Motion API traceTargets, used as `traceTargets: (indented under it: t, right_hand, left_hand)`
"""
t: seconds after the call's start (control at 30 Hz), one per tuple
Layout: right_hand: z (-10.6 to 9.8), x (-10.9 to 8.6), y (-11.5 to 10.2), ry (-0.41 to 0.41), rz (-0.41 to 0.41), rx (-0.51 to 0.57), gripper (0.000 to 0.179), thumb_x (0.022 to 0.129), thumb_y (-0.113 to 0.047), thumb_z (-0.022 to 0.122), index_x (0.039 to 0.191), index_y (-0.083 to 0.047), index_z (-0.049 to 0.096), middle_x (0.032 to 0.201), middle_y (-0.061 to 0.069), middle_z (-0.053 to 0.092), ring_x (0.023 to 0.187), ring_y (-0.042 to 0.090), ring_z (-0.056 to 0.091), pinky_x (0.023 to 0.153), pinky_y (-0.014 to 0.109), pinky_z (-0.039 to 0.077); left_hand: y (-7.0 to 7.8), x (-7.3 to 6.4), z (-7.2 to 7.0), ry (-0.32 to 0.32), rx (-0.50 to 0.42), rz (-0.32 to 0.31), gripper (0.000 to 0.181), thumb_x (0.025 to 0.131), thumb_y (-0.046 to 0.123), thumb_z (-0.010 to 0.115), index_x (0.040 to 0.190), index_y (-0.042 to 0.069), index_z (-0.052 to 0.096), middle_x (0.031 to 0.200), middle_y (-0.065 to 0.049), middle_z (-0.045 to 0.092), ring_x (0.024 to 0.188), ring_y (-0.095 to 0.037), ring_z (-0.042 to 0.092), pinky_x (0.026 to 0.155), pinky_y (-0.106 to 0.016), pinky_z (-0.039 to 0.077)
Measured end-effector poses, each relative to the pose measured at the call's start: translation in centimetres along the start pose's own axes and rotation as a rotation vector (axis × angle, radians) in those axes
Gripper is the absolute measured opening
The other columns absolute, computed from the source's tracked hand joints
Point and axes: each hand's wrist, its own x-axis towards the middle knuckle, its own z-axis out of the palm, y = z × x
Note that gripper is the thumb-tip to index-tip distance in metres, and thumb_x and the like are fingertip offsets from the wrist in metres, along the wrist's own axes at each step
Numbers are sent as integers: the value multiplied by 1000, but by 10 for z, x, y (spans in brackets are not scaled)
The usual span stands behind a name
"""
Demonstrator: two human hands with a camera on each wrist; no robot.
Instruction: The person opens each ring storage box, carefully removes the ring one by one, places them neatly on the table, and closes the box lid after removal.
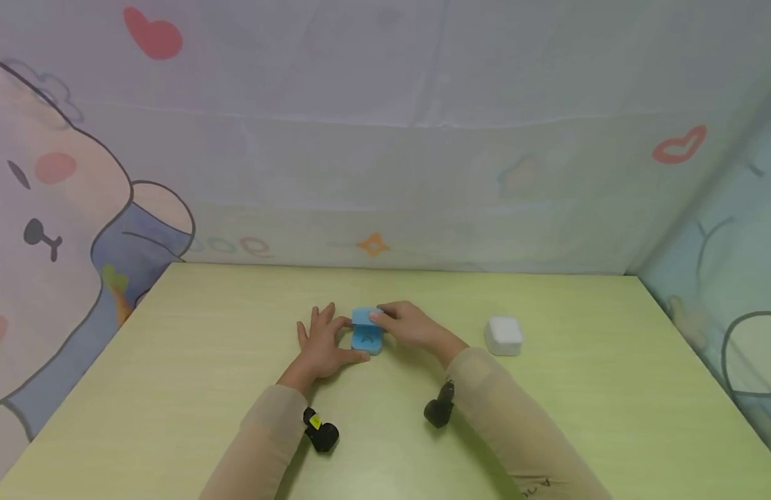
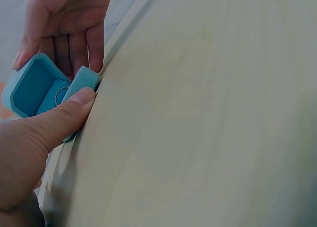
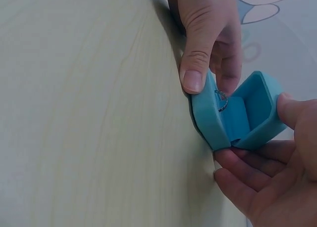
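A light blue ring box stands with its lid up on the table, between the two hands. Inside it, a thin ring sits upright in the slot. My left hand grips the lower part of the box, its thumb pressed on the front edge and the other fingers around the far side. My right hand pinches the raised lid, with the thumb on the lid's rim and fingers behind it. In the left wrist view both hands meet at the box.
A white rounded box stands on the pale wooden table, right of the right hand. Black wrist cameras hang from both sleeves above the tabletop. A printed cloth hangs behind the table's far edge.
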Motion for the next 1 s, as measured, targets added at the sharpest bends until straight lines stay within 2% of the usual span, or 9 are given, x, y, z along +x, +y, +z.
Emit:
traceTargets:
  t: [0.33,0.53,0.83,1.0]
  right_hand:
    - [1,3,3,-24,18,59,52,100,-38,44,136,0,49,135,16,54,118,30,58,103,44,43]
    - [1,4,0,1,38,64,50,100,-37,44,133,-1,52,132,15,57,113,29,61,100,43,45]
    - [-2,3,-3,32,43,18,55,99,-44,41,127,1,58,118,15,65,91,19,63,78,31,52]
    - [-2,3,-4,52,65,37,54,99,-44,42,123,2,60,112,16,67,87,19,64,72,28,51]
  left_hand:
    - [1,-1,1,3,0,5,56,76,40,77,120,12,58,157,-23,9,143,-46,-9,107,-66,-15]
    - [1,-1,0,9,-8,3,55,76,39,78,119,12,58,157,-23,9,143,-45,-10,108,-65,-15]
    - [1,-1,3,15,-2,-5,56,75,40,78,120,12,58,157,-22,11,144,-45,-9,108,-65,-14]
    - [2,-1,4,15,-10,-1,56,75,40,78,120,12,58,157,-22,10,144,-45,-9,108,-65,-14]
